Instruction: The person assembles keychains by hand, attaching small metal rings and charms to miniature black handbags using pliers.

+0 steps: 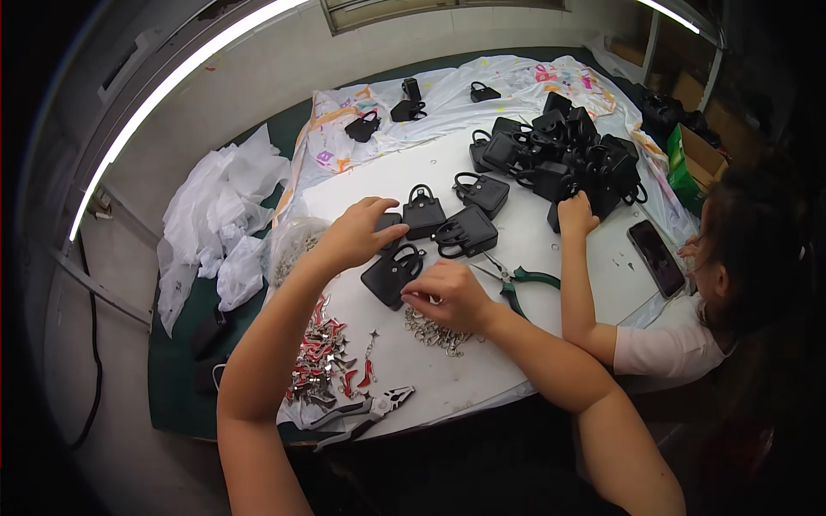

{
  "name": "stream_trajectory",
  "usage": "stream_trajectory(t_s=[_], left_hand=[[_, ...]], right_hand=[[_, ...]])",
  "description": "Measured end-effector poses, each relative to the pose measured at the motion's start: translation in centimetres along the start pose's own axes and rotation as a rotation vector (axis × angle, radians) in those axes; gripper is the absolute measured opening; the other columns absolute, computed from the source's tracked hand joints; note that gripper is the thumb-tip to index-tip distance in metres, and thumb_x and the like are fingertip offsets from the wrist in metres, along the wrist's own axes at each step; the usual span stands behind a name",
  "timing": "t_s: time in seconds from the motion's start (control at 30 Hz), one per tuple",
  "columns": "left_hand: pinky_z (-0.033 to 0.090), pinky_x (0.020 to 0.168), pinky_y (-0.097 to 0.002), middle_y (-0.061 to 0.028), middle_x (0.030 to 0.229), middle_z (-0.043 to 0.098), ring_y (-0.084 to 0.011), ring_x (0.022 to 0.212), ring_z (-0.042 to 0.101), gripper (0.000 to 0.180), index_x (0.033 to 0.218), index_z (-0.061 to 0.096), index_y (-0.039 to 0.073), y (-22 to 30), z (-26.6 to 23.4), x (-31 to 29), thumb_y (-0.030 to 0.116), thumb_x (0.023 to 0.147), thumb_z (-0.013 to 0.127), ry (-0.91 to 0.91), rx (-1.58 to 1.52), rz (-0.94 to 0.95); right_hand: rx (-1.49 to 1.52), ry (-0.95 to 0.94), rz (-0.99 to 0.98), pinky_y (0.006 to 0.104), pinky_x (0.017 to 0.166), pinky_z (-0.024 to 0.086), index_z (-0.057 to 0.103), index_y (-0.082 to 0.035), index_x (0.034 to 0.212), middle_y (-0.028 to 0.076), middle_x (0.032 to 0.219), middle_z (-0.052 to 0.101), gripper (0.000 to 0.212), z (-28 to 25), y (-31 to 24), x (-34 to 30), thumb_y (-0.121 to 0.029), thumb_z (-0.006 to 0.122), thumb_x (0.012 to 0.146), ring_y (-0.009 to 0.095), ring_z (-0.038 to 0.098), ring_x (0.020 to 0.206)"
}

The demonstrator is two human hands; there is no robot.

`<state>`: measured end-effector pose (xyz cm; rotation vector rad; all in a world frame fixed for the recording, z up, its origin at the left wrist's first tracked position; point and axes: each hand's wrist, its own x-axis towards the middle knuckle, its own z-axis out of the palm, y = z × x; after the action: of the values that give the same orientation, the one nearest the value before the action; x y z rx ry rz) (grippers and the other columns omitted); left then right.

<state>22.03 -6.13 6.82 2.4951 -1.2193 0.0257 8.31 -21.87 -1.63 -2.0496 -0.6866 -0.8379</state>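
Note:
My left hand is over the near-left group of small black handbags, thumb and fingers apart. One black mini handbag shows partly behind its fingertips; I cannot tell whether they touch it. My right hand has its fingers pinched together beside another mini handbag, and whatever is between them is too small to make out. Under that hand lies a pile of metal rings and clasps. Several red shoe-shaped charms with silver pieces are heaped near my left forearm. Other mini handbags lie just beyond my hands.
Green-handled pliers lie right of my right hand, grey pliers at the near edge. Another person's hand reaches to a big heap of black handbags. A phone, green box and white plastic bags surround the board.

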Motion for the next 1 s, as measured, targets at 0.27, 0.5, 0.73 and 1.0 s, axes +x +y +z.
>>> stream_trajectory(t_s=[0.27, 0.5, 0.73, 1.0], left_hand=[[0.042, 0.102, -0.0420, -0.0187, 0.125, 0.061, -0.0343, 0.119, 0.055, 0.047, 0.125, 0.059, 0.003, 0.3, -2.8, -8.4, 0.036, 0.092, 0.066, -0.109, -0.107, -0.110], [0.046, 0.099, -0.0399, -0.0182, 0.121, 0.065, -0.0324, 0.116, 0.060, 0.042, 0.120, 0.064, 0.002, -10.3, 0.3, 4.7, 0.033, 0.092, 0.066, 0.153, -0.218, -0.210], [0.046, 0.095, -0.0454, -0.0212, 0.117, 0.062, -0.0381, 0.111, 0.058, 0.042, 0.120, 0.060, 0.005, -19.6, 4.6, 19.3, 0.030, 0.087, 0.069, 0.400, -0.147, -0.312], [0.027, 0.105, -0.0628, -0.0125, 0.124, 0.066, -0.0336, 0.118, 0.059, 0.070, 0.135, 0.056, 0.019, -25.3, 6.3, 31.2, 0.045, 0.074, 0.078, 0.202, 0.077, -0.680]], right_hand=[[0.104, 0.269, 0.447, 0.0318, 0.062, 0.048, 0.071, 0.000, 0.087, 0.010, 0.077, 0.067, 0.016, 1.2, 1.6, 4.1, -0.016, 0.071, 0.085, 0.018, 0.060, 0.062], [-0.321, 0.152, 0.449, 0.0434, 0.088, 0.050, 0.070, 0.001, 0.101, 0.023, 0.101, 0.067, 0.035, -4.3, 21.2, 16.9, -0.029, 0.072, 0.082, 0.036, 0.064, 0.098], [-0.922, -0.063, 0.848, 0.0496, 0.098, 0.046, 0.059, 0.005, 0.121, 0.026, 0.119, 0.060, 0.068, -13.3, 42.1, 19.6, -0.047, 0.074, 0.078, 0.044, 0.058, 0.113], [-1.045, -0.107, 0.908, 0.0484, 0.101, 0.039, 0.064, -0.003, 0.119, 0.016, 0.123, 0.067, 0.074, -15.4, 47.9, 21.4, -0.049, 0.078, 0.063, 0.033, 0.061, 0.116]])
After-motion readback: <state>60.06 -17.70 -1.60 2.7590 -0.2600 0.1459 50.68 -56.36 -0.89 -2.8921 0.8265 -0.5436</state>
